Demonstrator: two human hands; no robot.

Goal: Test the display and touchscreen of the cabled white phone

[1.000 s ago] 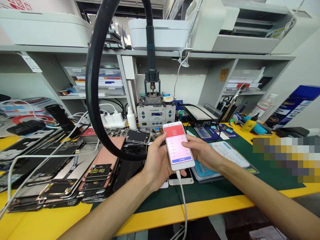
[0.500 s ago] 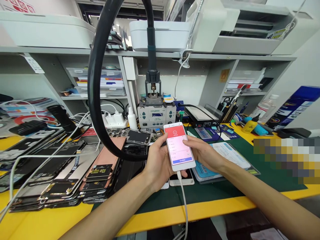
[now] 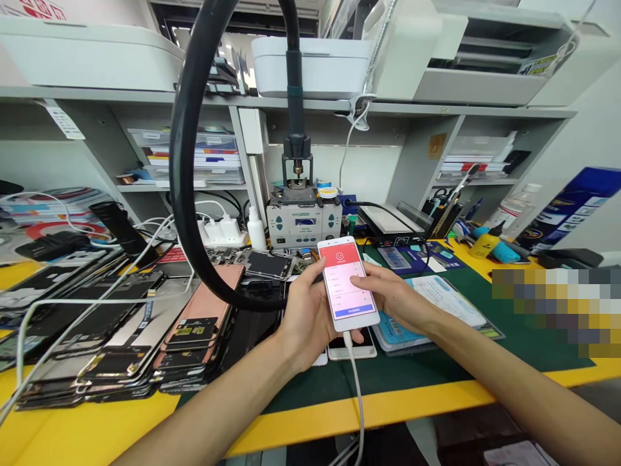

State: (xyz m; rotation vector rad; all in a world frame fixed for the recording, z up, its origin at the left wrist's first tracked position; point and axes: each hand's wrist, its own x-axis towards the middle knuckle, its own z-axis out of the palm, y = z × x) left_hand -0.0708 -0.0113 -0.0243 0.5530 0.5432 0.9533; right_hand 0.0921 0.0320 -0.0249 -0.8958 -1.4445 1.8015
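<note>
A white smartphone (image 3: 347, 301) is held upright above the mat, its lit screen showing a red band with a face icon, a list and a blue button. My left hand (image 3: 305, 317) is closed around its left side, thumb along the edge. On the other side, my right hand (image 3: 400, 298) grips the phone too, with its thumb over the middle of the screen and its other fingers mostly hidden behind. A white charging cable (image 3: 358, 395) runs from the phone's bottom end down past the table edge. Below lies another phone (image 3: 352, 349), partly covered.
Stacks of phone screens and parts (image 3: 116, 336) fill the left side. A thick black hose (image 3: 182, 149) arches in front of a soldering station (image 3: 305, 223). Booklets (image 3: 449, 301) lie on the green mat (image 3: 412, 382). Bottles (image 3: 488, 243) stand at the right.
My right thumb has shifted slightly left and down over the screen. The phone and my left hand stay almost where they were.
</note>
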